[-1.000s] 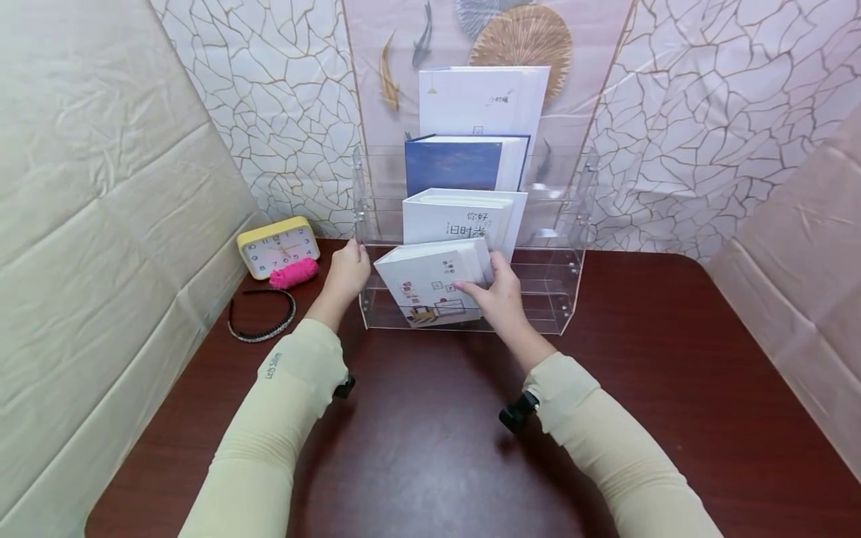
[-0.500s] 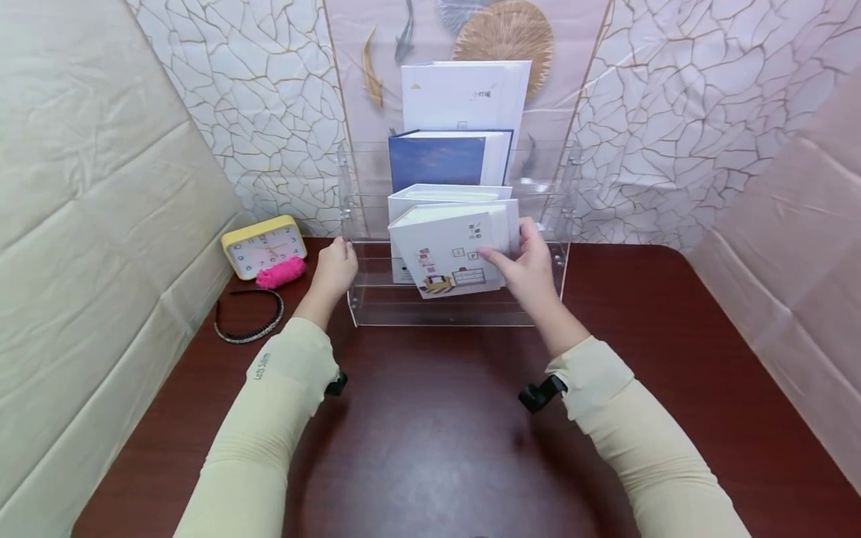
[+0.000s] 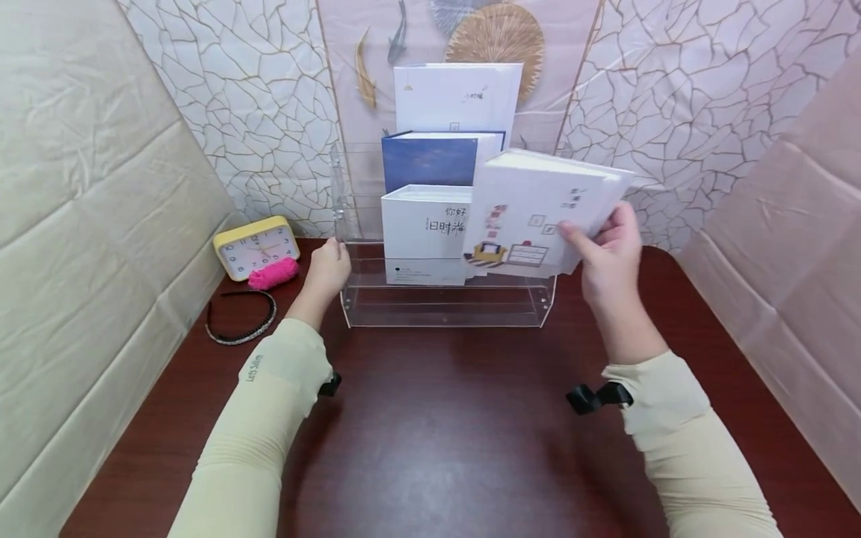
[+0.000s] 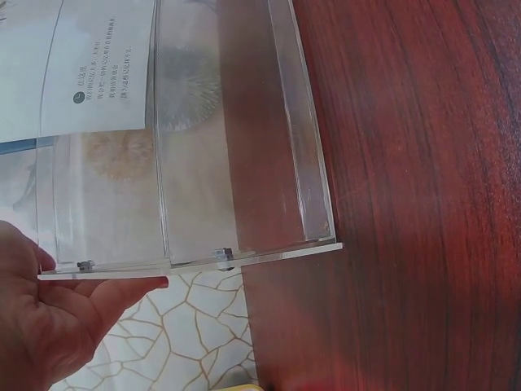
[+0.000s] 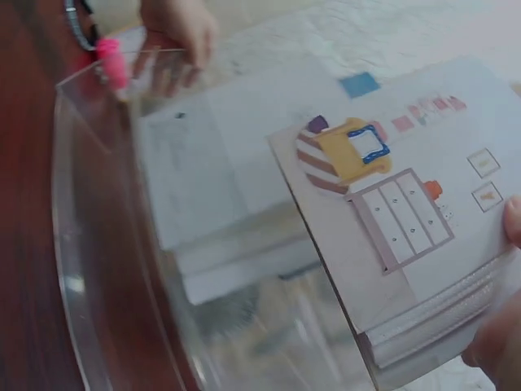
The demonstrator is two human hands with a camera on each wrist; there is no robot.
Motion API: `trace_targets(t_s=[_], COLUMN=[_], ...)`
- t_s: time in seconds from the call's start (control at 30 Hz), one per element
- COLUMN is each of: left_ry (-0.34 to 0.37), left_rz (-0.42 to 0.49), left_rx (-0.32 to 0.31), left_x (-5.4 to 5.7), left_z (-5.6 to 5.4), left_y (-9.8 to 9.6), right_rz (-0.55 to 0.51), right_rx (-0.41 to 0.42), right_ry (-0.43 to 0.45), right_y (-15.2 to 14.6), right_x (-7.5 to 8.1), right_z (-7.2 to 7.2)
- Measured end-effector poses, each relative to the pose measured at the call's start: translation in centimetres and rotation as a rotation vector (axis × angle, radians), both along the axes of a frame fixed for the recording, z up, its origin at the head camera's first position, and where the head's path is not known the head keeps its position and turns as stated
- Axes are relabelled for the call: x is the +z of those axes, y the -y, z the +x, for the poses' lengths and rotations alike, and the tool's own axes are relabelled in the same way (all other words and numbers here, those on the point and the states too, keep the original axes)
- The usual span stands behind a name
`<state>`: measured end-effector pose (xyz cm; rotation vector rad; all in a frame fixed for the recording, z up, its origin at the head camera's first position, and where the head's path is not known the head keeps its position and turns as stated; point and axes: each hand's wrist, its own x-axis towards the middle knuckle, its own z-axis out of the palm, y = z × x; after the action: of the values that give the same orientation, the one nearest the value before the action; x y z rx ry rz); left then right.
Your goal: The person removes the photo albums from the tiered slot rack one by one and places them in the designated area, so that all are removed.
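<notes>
Right grip (image 3: 610, 258): pinching the armchair-print book (image 3: 528, 198) by its right edge, raised before the clear acrylic rack (image 3: 444, 317), some fingers hidden behind it.
Left grip (image 3: 327, 267): clasping the rack's left panel (image 4: 281, 256).
Rack tiers: lettered white book (image 3: 424, 243), partly covered; blue book (image 3: 429, 163); tall white book (image 3: 437, 99), lower part hidden.

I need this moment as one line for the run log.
right hand: holds white illustrated book | left hand: grips side of clear acrylic rack | in rack: front white book, blue book, rear white book
</notes>
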<state>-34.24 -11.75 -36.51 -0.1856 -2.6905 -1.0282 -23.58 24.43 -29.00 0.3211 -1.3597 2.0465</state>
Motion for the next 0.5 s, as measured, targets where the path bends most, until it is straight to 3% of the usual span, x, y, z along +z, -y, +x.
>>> trace_targets(t_s=[0.33, 0.5], left_ry=[0.003, 0.01], left_rz=[-0.007, -0.007], left_rx=[0.004, -0.003], left_x=[0.2, 0.1], left_z=[0.0, -0.1], left_y=[0.6, 0.7], right_rz=[-0.418, -0.586], right_rx=[-0.015, -0.016], right_ry=[-0.118, -0.083], right_y=[-4.6, -7.4], right_x=[1.1, 1.0], right_z=[2.0, 3.0])
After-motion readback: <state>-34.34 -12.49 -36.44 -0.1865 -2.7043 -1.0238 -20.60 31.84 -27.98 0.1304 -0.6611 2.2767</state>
